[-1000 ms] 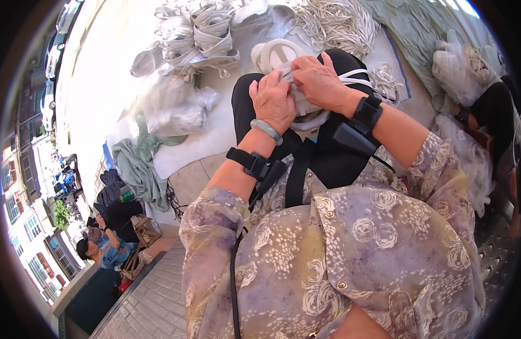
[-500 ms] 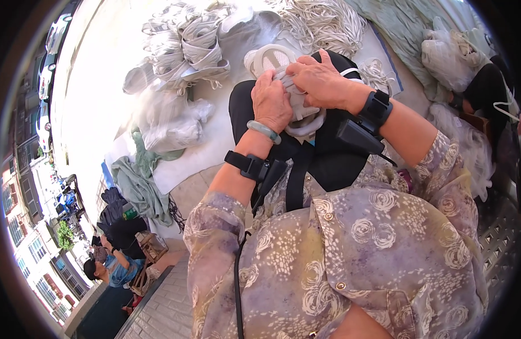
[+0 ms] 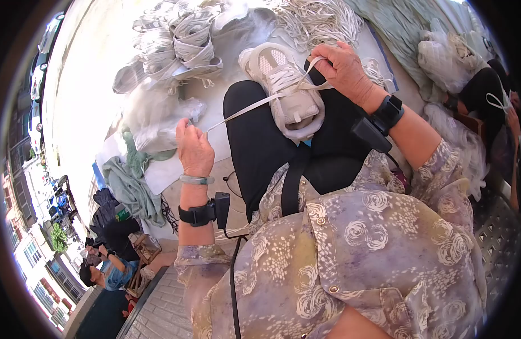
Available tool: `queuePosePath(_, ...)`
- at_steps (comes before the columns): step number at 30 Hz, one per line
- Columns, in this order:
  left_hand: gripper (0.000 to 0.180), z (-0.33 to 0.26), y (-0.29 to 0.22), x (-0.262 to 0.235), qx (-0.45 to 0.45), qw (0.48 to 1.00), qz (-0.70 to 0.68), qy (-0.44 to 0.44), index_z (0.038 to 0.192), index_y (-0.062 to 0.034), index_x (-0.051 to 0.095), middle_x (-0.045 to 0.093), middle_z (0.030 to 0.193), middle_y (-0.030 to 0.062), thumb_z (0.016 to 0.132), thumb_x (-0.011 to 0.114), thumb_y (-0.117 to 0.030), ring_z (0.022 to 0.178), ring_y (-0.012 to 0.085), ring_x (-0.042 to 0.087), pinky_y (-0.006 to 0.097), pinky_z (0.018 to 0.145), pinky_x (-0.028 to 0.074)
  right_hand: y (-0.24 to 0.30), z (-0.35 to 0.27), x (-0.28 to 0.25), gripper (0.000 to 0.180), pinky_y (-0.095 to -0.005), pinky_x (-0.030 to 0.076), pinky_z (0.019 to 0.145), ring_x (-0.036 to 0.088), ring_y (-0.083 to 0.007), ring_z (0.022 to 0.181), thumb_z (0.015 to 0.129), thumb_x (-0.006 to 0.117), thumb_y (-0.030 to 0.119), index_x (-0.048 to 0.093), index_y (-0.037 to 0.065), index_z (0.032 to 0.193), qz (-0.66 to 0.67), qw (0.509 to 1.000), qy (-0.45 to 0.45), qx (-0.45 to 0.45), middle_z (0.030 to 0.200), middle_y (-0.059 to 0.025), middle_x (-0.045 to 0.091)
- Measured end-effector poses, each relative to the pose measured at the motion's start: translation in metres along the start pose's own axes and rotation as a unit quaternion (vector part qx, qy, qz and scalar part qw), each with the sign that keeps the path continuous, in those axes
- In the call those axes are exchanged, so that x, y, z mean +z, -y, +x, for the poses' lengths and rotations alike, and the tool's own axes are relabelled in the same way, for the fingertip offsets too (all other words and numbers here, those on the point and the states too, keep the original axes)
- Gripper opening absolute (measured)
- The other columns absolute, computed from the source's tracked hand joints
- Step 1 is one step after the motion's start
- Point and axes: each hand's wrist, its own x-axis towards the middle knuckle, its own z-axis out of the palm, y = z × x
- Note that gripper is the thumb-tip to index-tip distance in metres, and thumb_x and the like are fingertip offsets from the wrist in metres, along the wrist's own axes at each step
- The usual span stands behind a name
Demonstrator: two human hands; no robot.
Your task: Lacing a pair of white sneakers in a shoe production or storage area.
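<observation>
Both hands [image 3: 195, 150] well apart; laces [image 3: 246, 111] between

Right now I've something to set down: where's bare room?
Left of the shoe-part pile, bright ground looks bare; likewise a narrow strip of sheet between plastic bag and left knee. Crowded: around the shoe, its lace running to left hand and right hand.
</observation>
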Motion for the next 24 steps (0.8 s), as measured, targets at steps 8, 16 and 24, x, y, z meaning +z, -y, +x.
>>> queuePosePath(8, 0.017, -0.055, 0.071, -0.014, -0.169, 0.975, 0.076, 0.121, 0.078, 0.0010, 0.047, 0.050, 0.113, 0.0235, 0.071, 0.062, -0.004, 0.106, 0.0386, 0.047, 0.041, 0.089, 0.038, -0.005, 0.003, 0.003, 0.015, -0.0277, 0.049, 0.072, 0.061, -0.0115, 0.077, 0.089, 0.048, 0.013, 0.058, 0.002, 0.092, 0.579, 0.784, -0.028, 0.221, 0.084, -0.0057, 0.063)
queuePosePath(16, 0.026, 0.022, -0.056, 0.029, 0.136, 0.989, -0.053, 0.008, 0.097, -0.0040, 0.058, 0.054, 0.116, 0.0162, 0.074, 0.064, -0.015, 0.107, 0.0332, 0.049, 0.040, 0.090, 0.039, 0.028, 0.007, -0.024, 0.015, -0.0244, 0.046, 0.076, 0.059, -0.0094, 0.081, 0.087, 0.052, 0.015, 0.061, 0.003, 0.090, 0.576, 0.797, 0.042, 0.173, 0.085, -0.0036, 0.063)
queuePosePath(24, 0.028, 0.052, -0.112, 0.052, 0.224, 0.969, -0.106, -0.002, 0.095, -0.0042, 0.060, 0.058, 0.109, 0.0137, 0.071, 0.065, -0.018, 0.100, 0.0319, 0.053, 0.040, 0.087, 0.041, 0.040, 0.020, -0.014, 0.011, -0.0206, 0.042, 0.068, 0.050, -0.0045, 0.073, 0.082, 0.058, 0.012, 0.062, 0.002, 0.085, 0.508, 0.848, 0.056, 0.137, 0.078, 0.0015, 0.059)
